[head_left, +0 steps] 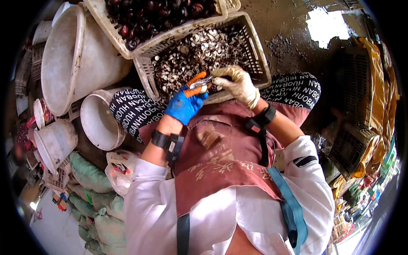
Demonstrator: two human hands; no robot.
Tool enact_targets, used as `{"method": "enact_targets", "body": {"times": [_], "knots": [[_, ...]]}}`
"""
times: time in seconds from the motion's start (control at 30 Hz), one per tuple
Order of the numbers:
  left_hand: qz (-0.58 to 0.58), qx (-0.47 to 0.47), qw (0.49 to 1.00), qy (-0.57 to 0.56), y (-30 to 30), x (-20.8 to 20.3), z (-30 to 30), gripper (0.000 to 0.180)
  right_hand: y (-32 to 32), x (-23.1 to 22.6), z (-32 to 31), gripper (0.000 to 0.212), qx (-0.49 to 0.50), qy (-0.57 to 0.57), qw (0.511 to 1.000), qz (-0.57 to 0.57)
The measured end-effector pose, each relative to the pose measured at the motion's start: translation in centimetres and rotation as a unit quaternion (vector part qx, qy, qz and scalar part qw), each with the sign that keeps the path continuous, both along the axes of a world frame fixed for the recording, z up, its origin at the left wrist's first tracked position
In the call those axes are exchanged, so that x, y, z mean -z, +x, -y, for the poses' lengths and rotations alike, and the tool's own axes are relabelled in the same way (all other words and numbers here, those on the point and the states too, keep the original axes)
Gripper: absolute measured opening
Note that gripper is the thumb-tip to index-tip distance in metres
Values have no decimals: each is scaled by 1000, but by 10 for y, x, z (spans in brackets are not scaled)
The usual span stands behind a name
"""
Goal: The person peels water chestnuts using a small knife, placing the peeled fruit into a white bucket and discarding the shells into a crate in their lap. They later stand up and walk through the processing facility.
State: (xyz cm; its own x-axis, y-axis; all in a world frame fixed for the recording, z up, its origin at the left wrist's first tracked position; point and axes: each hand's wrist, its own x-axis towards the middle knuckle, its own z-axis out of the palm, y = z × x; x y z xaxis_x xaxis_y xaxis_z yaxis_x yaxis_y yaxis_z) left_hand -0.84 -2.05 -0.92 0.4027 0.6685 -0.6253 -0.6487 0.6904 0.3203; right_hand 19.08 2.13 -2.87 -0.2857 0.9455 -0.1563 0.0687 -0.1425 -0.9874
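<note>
My left hand (185, 104), in a blue glove with orange covers on some fingers, pinches a small pale round piece (203, 89). It looks like a partly peeled water chestnut. A slim silvery blade-like peeling tool (201, 83) lies against it, its other end in my right hand (238, 85), which wears an off-white glove. The tool's exact kind is hard to make out. Both hands meet over the near edge of a pale plastic crate (264, 70) holding dark and whitish peelings (199, 51).
Beyond it, another crate (123, 50) is heaped with dark red round water chestnuts (153, 15). Large white tubs (59, 63) and a bucket (98, 121) stand at left, above stacked green sacks (104, 229). Dark crates (352, 146) are at right. The far floor (280, 25) is wet.
</note>
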Motion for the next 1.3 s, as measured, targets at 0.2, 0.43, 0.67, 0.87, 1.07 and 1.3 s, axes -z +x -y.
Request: {"method": "enact_targets", "body": {"times": [0.2,0.43,0.67,0.87,1.07,1.3], "knots": [[-127,-22,991,29,10,5,0,61,15,11,-10,21,20,-19,999,32],[-250,52,955,150,10,-11,-3,83,21,19,-15,18,-4,-80,993,84],[-221,54,949,219,18,-22,-3,93,24,18,-11,25,-106,-18,958,266],[-27,1,996,85,9,-17,-11,30,25,28,-16,22,35,-124,989,74],[120,-154,981,-22,7,18,-6,38,-3,-23,-5,21,42,93,991,90],[24,-73,997,20,13,4,-3,46,25,16,-12,20,96,-16,993,68]]}}
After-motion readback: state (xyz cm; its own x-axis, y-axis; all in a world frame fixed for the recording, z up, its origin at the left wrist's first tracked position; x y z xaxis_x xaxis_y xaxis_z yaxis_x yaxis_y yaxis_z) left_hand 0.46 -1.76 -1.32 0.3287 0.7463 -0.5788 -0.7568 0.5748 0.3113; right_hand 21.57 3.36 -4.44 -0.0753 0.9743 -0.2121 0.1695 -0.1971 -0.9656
